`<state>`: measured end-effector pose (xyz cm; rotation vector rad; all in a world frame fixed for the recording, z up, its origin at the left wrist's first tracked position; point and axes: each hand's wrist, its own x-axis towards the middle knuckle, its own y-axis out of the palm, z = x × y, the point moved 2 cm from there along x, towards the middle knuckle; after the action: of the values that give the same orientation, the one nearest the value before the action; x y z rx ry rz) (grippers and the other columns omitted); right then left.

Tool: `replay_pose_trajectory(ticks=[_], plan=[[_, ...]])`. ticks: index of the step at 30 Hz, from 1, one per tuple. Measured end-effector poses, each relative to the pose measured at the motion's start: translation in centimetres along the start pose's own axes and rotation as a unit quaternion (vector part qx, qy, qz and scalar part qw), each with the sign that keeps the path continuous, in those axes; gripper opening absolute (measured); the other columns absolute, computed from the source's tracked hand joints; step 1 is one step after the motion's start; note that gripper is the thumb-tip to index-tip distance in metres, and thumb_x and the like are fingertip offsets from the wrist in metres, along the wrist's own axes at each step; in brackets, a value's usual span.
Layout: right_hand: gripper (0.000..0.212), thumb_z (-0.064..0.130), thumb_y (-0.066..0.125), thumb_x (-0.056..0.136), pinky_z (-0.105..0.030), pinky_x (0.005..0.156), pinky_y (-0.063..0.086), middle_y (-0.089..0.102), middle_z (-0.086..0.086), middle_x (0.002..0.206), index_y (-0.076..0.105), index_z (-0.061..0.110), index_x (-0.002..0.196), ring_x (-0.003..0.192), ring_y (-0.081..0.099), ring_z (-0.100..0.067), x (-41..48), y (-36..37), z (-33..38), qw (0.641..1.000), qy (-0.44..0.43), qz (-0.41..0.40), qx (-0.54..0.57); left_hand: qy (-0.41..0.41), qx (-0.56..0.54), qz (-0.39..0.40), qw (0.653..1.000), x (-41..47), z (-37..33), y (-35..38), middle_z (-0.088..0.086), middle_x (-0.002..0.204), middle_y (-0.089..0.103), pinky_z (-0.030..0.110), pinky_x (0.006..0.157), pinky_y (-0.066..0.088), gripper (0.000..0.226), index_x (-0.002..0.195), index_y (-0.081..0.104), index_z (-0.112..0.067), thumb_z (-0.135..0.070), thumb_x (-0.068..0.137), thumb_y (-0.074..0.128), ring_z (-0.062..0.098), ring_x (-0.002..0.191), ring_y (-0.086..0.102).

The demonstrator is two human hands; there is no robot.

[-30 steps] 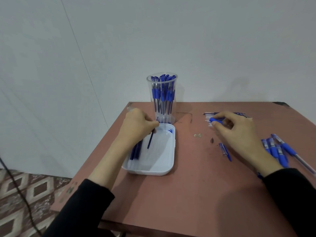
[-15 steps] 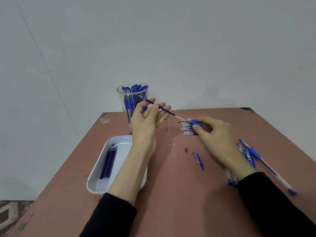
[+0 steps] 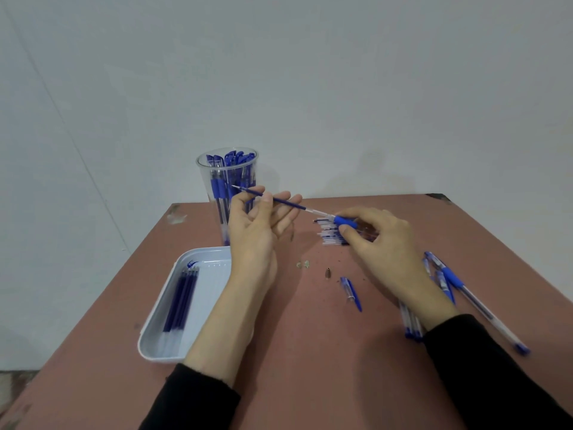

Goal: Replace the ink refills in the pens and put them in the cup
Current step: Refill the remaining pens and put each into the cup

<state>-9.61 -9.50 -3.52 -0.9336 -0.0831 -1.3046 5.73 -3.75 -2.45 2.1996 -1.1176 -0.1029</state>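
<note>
My left hand pinches a dark blue ink refill between thumb and forefinger, its tip pointing up-left. The refill's rear end runs into a pen barrel with a blue grip, which my right hand holds above the table. Behind my left hand stands a clear plastic cup filled with several blue pens. A white tray at the left holds several dark refills. Under my right hand lies a bundle of refills.
Several blue pens lie at the table's right, partly under my right forearm. A blue pen cap and a small metal tip rest mid-table beside small crumbs. The table's left edge drops to a patterned floor.
My left hand left the tray with a refill and rose to meet the barrel, which my right hand lifted. The view swung to the right.
</note>
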Motion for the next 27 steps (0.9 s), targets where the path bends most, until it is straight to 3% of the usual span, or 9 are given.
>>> replay_pose_trajectory(ticks=[6, 22, 25, 27], plan=[[0.020, 0.015, 0.065, 0.087, -0.025, 0.081, 0.042, 0.064, 0.014, 0.089, 0.073, 0.025, 0.102, 0.090, 0.055, -0.010, 0.01, 0.03, -0.10, 1.000, 0.006, 0.003, -0.003, -0.002, 0.004, 0.003, 1.000, 0.11, 0.06, -0.09, 0.014, 0.089, 0.064, 0.041, 0.083, 0.056, 0.011, 0.095, 0.044, -0.014, -0.005, 0.100, 0.040, 0.023, 0.079, 0.072], [0.019, 0.015, 0.069, 0.084, -0.036, 0.086, 0.048, 0.070, 0.008, 0.092, 0.074, 0.025, 0.100, 0.092, 0.060, -0.016, 0.03, 0.10, -0.05, 1.000, -0.029, -0.001, 0.005, -0.015, 0.012, 0.028, 0.999, -0.13, 0.20, -0.13, 0.015, 0.089, 0.064, 0.030, 0.075, 0.059, 0.009, 0.096, 0.044, -0.012, -0.005, 0.100, 0.040, 0.024, 0.081, 0.071], [0.019, 0.015, 0.070, 0.084, -0.030, 0.083, 0.048, 0.069, 0.013, 0.091, 0.074, 0.025, 0.100, 0.090, 0.060, -0.011, -0.03, 0.32, 0.02, 0.999, -0.035, 0.008, 0.013, -0.032, 0.031, 0.052, 0.998, -0.51, 0.67, 0.19, 0.012, 0.085, 0.068, 0.029, 0.077, 0.058, 0.007, 0.097, 0.046, -0.010, -0.004, 0.099, 0.043, 0.024, 0.082, 0.070], [0.020, 0.014, 0.070, 0.084, -0.015, 0.078, 0.045, 0.068, 0.016, 0.090, 0.074, 0.025, 0.100, 0.087, 0.060, -0.003, -0.04, 0.36, 0.25, 0.999, -0.032, 0.013, 0.042, -0.045, 0.071, 0.070, 0.994, -0.79, 0.95, 0.38, 0.010, 0.087, 0.069, 0.028, 0.080, 0.057, 0.006, 0.098, 0.050, -0.009, -0.003, 0.097, 0.047, 0.022, 0.083, 0.068]])
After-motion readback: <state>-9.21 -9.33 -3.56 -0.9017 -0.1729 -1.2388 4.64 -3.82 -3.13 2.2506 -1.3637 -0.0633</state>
